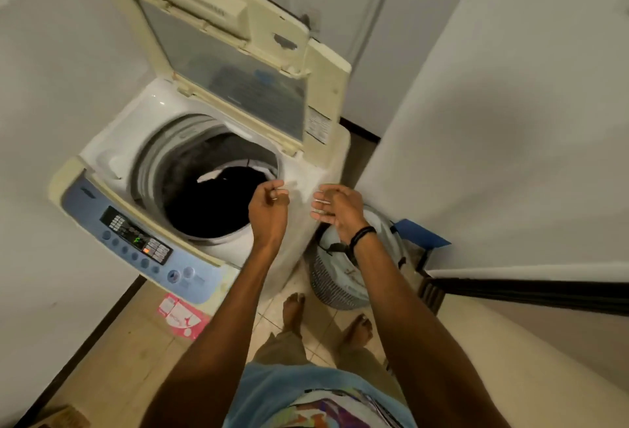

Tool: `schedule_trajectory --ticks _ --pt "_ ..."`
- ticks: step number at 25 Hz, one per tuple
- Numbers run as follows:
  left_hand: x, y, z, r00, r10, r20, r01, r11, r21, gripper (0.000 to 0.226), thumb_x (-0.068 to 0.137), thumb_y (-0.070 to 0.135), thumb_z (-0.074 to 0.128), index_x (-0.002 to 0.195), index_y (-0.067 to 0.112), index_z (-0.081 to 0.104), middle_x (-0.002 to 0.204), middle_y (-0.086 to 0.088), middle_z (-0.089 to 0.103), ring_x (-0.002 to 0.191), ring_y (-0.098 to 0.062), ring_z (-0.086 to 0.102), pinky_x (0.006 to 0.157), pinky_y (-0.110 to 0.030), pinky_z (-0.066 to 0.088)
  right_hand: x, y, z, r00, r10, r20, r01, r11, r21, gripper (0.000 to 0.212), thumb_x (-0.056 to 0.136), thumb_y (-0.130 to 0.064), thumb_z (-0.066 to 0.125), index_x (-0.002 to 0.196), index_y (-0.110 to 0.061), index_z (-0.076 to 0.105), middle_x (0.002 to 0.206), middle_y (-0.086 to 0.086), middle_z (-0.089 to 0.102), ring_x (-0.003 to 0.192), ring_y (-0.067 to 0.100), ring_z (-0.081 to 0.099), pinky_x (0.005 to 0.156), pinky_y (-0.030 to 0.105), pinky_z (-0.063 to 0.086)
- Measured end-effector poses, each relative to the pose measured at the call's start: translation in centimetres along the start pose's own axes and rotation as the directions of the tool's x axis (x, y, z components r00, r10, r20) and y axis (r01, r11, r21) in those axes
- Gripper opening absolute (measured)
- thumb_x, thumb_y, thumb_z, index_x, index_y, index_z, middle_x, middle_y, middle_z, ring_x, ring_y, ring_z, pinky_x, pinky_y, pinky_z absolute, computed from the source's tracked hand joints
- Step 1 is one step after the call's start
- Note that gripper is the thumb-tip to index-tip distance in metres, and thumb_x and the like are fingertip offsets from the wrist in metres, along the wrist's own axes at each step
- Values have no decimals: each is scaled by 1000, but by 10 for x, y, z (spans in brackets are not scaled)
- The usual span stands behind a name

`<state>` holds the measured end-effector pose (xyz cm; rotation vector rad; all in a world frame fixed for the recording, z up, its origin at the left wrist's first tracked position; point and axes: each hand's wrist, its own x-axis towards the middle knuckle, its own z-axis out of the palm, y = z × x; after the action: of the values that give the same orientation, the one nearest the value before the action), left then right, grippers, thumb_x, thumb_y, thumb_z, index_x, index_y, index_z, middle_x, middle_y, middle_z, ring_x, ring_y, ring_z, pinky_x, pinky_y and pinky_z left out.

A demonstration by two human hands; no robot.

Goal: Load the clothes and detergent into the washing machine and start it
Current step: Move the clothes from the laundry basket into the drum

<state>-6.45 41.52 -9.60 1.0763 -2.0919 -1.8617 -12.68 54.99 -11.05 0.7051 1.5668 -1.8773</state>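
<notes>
A top-loading washing machine (112,151) stands in the corner with its lid (218,29) raised. Dark clothes (218,196) with a bit of white cloth lie in the drum. Its blue control panel (136,243) faces me, with a lit display. My left hand (269,206) hovers over the drum's right rim, fingers loosely curled, holding nothing. My right hand (335,206) is beside the machine's right edge, fingers apart and empty, with a black band on the wrist. A pink detergent packet (182,317) lies on the floor in front of the machine.
A round laundry basket (343,281) stands on the tiled floor right of the machine, under my right wrist. A white wall or door (510,121) closes the right side, with a blue object (422,235) at its foot. My bare feet (296,308) are near the basket.
</notes>
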Motion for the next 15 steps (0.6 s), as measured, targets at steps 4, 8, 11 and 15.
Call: schedule_trajectory --ticks 4,8,11,15 --pt "-40 -33 78 971 -164 176 102 944 314 18 88 14 60 104 13 69 101 -8 73 98 -27 69 92 -40 55 11 36 -115 977 168 -134 -164 986 43 24 100 -13 49 115 1 62 108 28 66 97 37 68 90 49 57" --pt "-46 -103 149 882 -342 325 124 833 539 23 93 11 59 115 10 66 119 -8 69 113 -27 63 104 -37 48 54 93 -223 925 257 -279 -263 965 19 11 96 -5 48 93 -3 58 86 18 57 76 29 58 83 47 56" --pt "-23 -169 204 830 -450 328 177 771 611 26 90 6 60 116 5 66 124 -14 67 119 -32 60 108 -42 44 106 146 -273 886 298 -356 -318 948 2 7 91 1 52 92 0 58 85 20 57 79 31 56 75 42 54" --pt "33 -275 281 795 -521 312 209 717 665 16 92 10 58 104 2 66 106 -17 68 107 -37 64 95 -40 52 215 218 -299 908 247 -340 -337 910 -240 23 95 -11 54 73 -4 55 81 22 57 73 29 53 70 47 51"
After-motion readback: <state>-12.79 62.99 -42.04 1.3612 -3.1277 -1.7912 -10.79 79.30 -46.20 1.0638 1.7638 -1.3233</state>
